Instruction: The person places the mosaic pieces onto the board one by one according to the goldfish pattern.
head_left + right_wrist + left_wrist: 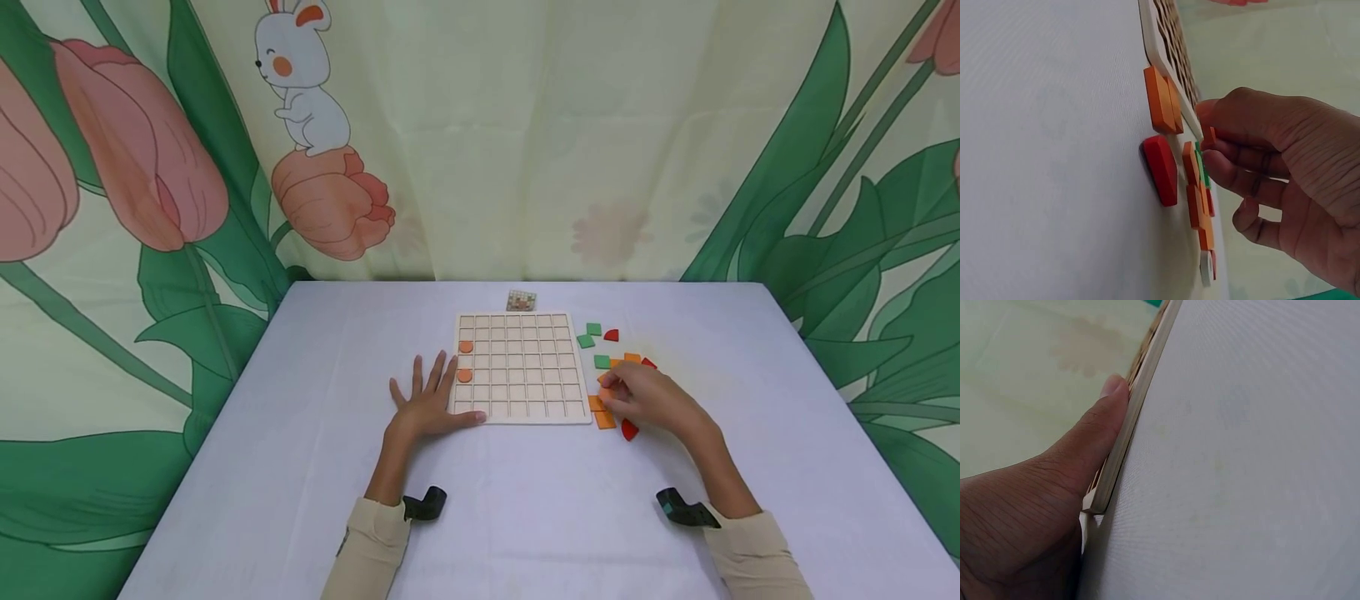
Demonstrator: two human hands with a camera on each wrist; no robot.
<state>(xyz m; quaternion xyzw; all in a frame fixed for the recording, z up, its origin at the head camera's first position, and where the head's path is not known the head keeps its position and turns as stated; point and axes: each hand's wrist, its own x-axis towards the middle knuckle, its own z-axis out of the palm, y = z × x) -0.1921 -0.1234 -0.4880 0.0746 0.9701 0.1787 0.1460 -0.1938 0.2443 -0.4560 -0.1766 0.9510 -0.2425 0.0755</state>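
Note:
A pale wooden grid board [522, 420] lies on the table with two round orange pieces [465, 376] in its left column. My left hand [429, 410] is at the board's near left corner, fingers spread along the left side. Its thumb [1100, 428] rests on the near edge of the board. To the right of the board, my right hand [651, 398] pinches a small orange piece [1209, 137] between thumb and fingertips, mostly covered by them. Around and under that hand lie orange square pieces [605, 420], red quarter-round pieces [629, 430] and green squares [602, 362].
Behind the board lies a small patterned card [521, 301]. More green squares [594, 329] and a red piece [612, 335] are by its right far corner. A white piece [1206, 268] shows among the loose pieces. The white-covered table [525, 517] reaches a printed curtain [487, 167].

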